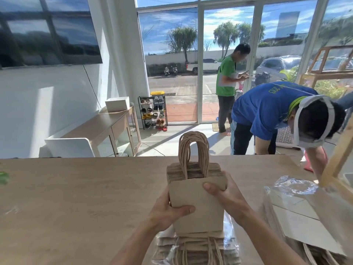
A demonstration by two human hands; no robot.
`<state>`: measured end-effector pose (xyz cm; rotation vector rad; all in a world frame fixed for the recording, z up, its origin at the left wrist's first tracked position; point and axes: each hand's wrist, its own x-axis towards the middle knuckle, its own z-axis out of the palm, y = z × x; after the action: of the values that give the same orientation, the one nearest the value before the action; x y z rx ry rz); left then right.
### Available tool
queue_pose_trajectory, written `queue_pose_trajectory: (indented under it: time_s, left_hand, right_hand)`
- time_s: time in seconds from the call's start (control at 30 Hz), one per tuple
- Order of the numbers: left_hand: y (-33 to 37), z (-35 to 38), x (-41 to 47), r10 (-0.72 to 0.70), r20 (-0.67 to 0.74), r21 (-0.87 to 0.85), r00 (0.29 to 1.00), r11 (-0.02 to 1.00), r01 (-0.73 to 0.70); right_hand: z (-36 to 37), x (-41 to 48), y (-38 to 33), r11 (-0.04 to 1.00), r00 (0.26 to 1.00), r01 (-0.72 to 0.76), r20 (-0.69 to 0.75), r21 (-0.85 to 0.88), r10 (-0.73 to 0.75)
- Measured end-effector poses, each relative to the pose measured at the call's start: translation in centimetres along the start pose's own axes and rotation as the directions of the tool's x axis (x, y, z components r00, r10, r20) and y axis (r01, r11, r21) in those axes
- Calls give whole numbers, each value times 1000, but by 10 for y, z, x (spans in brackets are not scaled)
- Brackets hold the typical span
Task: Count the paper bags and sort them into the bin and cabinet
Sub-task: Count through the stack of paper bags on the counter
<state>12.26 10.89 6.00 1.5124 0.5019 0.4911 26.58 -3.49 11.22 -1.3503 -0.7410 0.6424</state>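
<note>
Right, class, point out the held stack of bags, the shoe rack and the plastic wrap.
stack of bags [202, 217]: head view, front bag's face
shoe rack [152, 112]: head view, middle shelf
plastic wrap [294, 185]: head view, crumpled top

table: light wood, wide
near edge: flat paper bags, clear-wrapped, handles toward the viewer
right side: larger pack under crumpled clear plastic

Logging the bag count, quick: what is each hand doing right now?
Left hand: grips the stack of paper bags at its left edge.
Right hand: grips the same stack at its right edge.
</note>
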Motion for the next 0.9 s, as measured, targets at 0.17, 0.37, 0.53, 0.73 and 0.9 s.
queue_pose_trajectory:
  time_s: [0.17, 0.37, 0.53, 0.73, 0.9]
  left_hand:
    - [15, 6, -7, 12, -43, 25, 999, 1000, -11]
    - [29, 12, -14, 48, -28, 58, 998, 997, -46]
    - [34, 11, -11, 69, -12, 110, 998, 992, -67]
    - [40, 12, -4, 70, 18, 111, 997, 991, -71]
    - [43, 15, -11, 73, 75, -13, 995, 997, -73]
  right_hand:
    - [-5, -4, -8, 999, 998, 44, 54, -30, -42]
    - [-27, -4, -19, 979, 983, 74, 180, -190, -39]
    - [-39, -11, -34, 935, 959, 115, 284, -336, -16]
    - [-44, -6, -61, 815, 948, 157, 316, -557, 34]
    - [-39, 0, -42, 886, 971, 11, 215, -465, 101]
